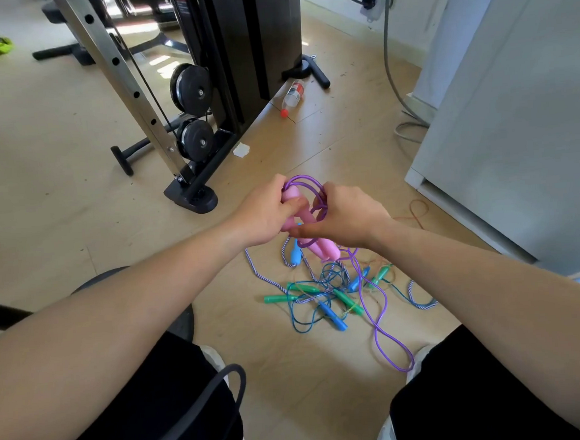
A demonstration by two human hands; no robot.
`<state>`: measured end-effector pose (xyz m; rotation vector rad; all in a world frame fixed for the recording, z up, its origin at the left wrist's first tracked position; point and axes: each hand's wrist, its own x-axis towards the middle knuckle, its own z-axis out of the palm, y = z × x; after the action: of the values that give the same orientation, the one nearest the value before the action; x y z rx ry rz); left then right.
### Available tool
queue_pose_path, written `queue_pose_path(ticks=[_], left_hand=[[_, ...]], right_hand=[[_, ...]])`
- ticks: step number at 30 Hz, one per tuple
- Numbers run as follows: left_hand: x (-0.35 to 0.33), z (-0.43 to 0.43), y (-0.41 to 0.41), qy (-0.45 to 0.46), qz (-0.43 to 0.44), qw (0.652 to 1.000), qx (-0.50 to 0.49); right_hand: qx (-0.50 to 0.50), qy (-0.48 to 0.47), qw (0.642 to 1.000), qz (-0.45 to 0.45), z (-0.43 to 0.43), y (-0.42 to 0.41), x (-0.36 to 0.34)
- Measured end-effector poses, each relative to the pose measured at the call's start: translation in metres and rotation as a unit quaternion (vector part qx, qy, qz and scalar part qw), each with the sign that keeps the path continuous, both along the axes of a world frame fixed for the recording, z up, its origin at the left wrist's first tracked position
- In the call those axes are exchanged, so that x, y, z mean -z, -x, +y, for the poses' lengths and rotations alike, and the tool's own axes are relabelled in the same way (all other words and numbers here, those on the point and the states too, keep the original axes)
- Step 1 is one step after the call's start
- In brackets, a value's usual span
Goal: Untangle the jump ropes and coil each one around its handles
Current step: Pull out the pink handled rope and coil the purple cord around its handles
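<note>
My left hand (264,214) grips a pair of pink handles (321,248) held together above the floor. Purple rope (308,184) loops over their top end, and my right hand (346,216) pinches those loops against the handles. The rest of the purple rope (382,333) trails down to the floor by my right shoe. Below my hands lies a tangled pile of other jump ropes (331,289) with green handles (277,298), blue handles (333,320) and a purple-white braided rope (272,279).
A black weight machine (204,88) with a steel upright stands at the back left. A plastic bottle (293,96) lies on the wooden floor beside it. A white appliance (515,118) fills the right side. My knees frame the pile; a black stool (182,316) sits at left.
</note>
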<state>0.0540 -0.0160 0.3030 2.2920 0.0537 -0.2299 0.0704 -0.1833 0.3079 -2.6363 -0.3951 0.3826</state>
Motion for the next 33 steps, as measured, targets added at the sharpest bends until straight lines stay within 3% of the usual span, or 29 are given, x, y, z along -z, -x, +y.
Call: queue_pose_path(ticks=[3,8,15,20,25,29,33], left_hand=[[0.0,0.005,-0.003,-0.033,-0.008,0.999,0.013],[0.005,0.007,-0.006,-0.042,0.008,0.999,0.003],[0.013,0.004,-0.008,-0.063,0.026,0.997,-0.039],[0.014,0.001,-0.005,-0.05,0.024,0.998,-0.022],[0.009,0.002,-0.003,0.041,0.014,0.998,0.036],[0.01,0.003,-0.002,0.014,0.025,0.998,0.062],[0.011,0.011,-0.007,-0.045,0.032,0.998,0.008]], right_hand=[[0.007,0.051,0.999,0.008,-0.004,-0.007,-0.008],[0.004,0.049,0.998,0.035,-0.008,-0.012,-0.013],[-0.087,-0.052,0.994,0.039,0.009,0.011,-0.023],[-0.019,-0.092,0.995,-0.027,-0.001,-0.008,-0.02],[0.088,-0.069,0.992,-0.062,-0.038,-0.041,-0.016],[0.083,-0.06,0.994,-0.05,-0.039,-0.042,-0.012],[0.024,-0.122,0.991,-0.045,-0.016,-0.021,-0.028]])
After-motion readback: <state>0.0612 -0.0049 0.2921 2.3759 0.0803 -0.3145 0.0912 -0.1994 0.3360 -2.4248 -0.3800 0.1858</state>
